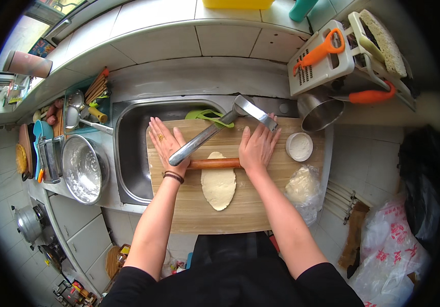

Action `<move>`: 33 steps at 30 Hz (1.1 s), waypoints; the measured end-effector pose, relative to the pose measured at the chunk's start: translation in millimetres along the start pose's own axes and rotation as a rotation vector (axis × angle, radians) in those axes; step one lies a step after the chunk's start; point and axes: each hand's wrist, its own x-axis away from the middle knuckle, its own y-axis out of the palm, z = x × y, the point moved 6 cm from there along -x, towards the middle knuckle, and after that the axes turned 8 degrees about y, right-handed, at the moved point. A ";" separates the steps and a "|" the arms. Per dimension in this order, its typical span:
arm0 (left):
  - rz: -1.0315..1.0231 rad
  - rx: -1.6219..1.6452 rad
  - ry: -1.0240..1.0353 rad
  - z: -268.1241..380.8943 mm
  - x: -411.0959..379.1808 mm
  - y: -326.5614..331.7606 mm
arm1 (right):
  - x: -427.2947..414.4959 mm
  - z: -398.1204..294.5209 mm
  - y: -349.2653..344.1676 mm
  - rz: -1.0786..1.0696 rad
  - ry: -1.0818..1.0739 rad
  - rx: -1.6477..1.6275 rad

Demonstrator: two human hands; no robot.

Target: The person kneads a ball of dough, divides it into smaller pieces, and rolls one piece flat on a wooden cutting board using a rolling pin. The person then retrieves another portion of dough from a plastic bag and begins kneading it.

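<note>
A wooden rolling pin (220,164) lies crosswise over the upper part of a flattened oval of dough (218,188) on a wooden board (189,215). My left hand (168,144) presses flat on the pin's left end, fingers extended forward, with a ring and a dark bracelet. At the right end of the pin, my right hand (258,147) also lies palm down with its fingers straight; the tap partly hides its fingertips. Neither hand curls round the pin. To the right stand a small tub of white flour (299,147) and a plastic bag with dough (303,184).
The metal tap (204,142) extends over the board between my hands. Beneath the board's left side is the steel sink (133,153), beside a floury metal bowl (83,169). A steel pot (319,111) and a white grater (319,57) are at the upper right.
</note>
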 end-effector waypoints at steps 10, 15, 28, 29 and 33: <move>-0.192 0.040 0.223 19.5 31.4 -16.7 | 36.9 3.4 6.4 -0.245 -0.112 0.104; -0.054 0.018 0.100 4.0 2.2 -5.3 | 1.7 -8.0 3.6 -0.049 -0.016 -0.038; -0.010 -0.011 0.058 -2.6 -29.4 9.1 | -18.5 -14.7 16.1 -0.195 0.155 0.008; -0.027 -0.028 0.075 0.0 -25.6 6.5 | -7.9 -11.2 16.6 -0.299 0.180 0.052; -0.343 -0.035 0.227 6.9 74.1 -18.3 | 83.5 12.6 -7.5 -0.179 -0.109 0.031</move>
